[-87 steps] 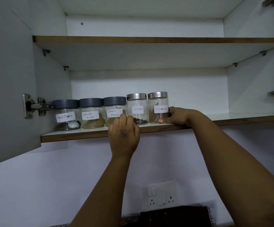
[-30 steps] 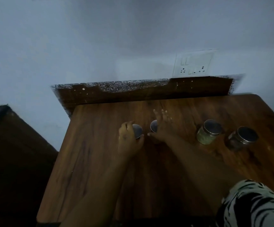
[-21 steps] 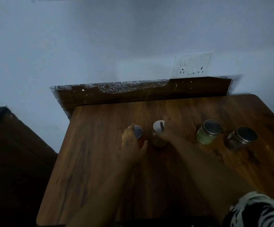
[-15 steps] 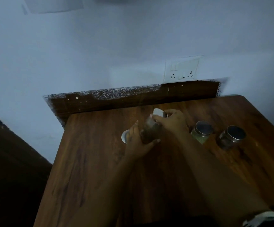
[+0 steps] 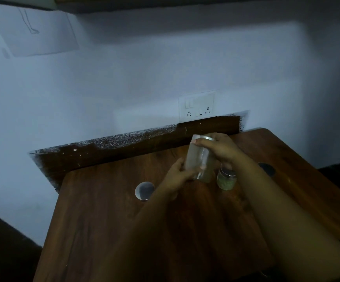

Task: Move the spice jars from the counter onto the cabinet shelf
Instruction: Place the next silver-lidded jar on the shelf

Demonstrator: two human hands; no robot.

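Now, in the head view, we see that the jar (image 5: 199, 159) has left the desk (image 5: 108, 220): half a second ago it was just rising off the wood between our hands, and now it hangs clear of it, higher and closer to the wall, blurred by the motion. We judge this as the lift under way, with the carry up to the cabinet shelf yet to come; the shelf itself is out of view.

Our right hand (image 5: 221, 148) has its fingers curled over the metal lid and upper body of the jar, thumb on the near side. Our left hand (image 5: 178, 176) cups the lower part, fingers wrapped round the glass.

The jar's long axis runs nearly upright, tilted a little, lid end uppermost and leaning toward the wall, base toward us.

Three more jars wait on the desk: one with a pale lid (image 5: 144, 190) to the left of our left wrist, a greenish jar (image 5: 226, 179) just beside the held one, and a dark-lidded jar (image 5: 266, 168) mostly hidden behind our right forearm.
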